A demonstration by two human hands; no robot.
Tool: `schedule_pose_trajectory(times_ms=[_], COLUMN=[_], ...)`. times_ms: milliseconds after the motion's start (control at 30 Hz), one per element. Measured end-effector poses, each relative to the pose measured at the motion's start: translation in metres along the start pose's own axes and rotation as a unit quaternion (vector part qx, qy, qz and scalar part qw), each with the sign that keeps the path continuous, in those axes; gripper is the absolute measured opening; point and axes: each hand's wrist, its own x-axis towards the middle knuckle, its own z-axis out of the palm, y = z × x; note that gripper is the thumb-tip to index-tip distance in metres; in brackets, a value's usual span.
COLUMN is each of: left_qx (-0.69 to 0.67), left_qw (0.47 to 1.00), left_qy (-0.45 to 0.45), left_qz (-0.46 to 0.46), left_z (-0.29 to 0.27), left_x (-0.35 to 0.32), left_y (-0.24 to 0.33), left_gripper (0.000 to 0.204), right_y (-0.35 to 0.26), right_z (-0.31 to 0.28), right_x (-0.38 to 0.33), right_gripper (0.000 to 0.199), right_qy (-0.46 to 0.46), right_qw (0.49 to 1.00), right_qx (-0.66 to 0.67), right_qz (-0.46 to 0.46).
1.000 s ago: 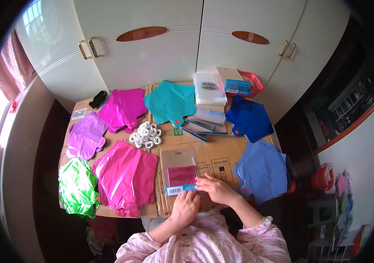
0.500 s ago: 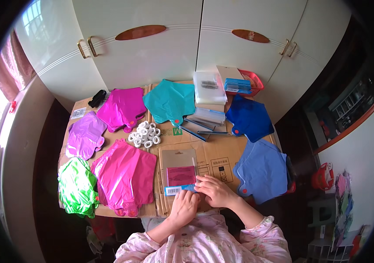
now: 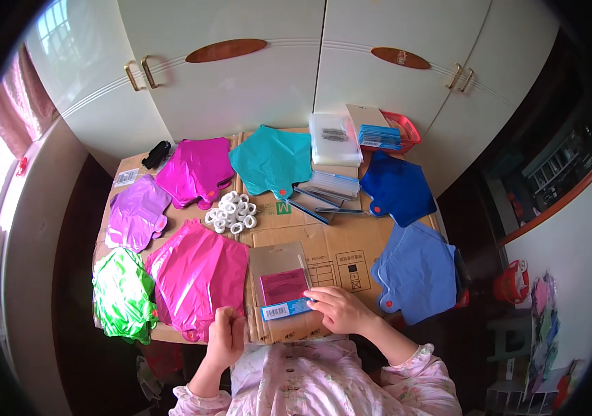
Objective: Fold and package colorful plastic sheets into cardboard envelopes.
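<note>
A flat clear package (image 3: 279,258) with a greyish back, a folded pink foil piece (image 3: 283,286) inside and a blue label strip with a barcode (image 3: 289,309) lies slightly tilted on the cardboard. At its lower right edge my right hand (image 3: 343,310) grips it with fingertips together. My left hand (image 3: 228,338) is off the package, curled closed near the tail of the pink foil balloons (image 3: 202,277); whatever it may hold is hidden.
Around the cardboard-covered table lie green (image 3: 124,292), lilac (image 3: 138,213), magenta (image 3: 195,170), teal (image 3: 272,159), dark blue (image 3: 398,187) and light blue (image 3: 417,274) foil balloons. White rings (image 3: 230,213), packages (image 3: 337,187), clear bags (image 3: 334,152) and a red basket (image 3: 407,132) sit farther back.
My left hand has lifted off the package and moved left, toward the pink balloons. The package has tilted a little, while my right hand stays at its edge.
</note>
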Motion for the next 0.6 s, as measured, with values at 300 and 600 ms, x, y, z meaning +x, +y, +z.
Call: schedule_pose_trajectory(times_ms=[300,600], left_qx=[0.326,0.389], left_qw=[0.912,0.89], left_qy=[-0.169,-0.176], left_qz=[0.185,0.16], left_z=[0.047,0.063], left_x=[0.07,0.062], left_y=[-0.003,-0.022], left_gripper=[0.041,0.055], right_y=[-0.01,-0.003], right_z=[-0.001,0.002], right_x=[0.002,-0.009], right_gripper=[0.031,0.047], right_qy=[-0.005,-0.029], right_qw=[1.0,0.997], right_qx=[-0.025,-0.063], right_qz=[0.012,-0.017])
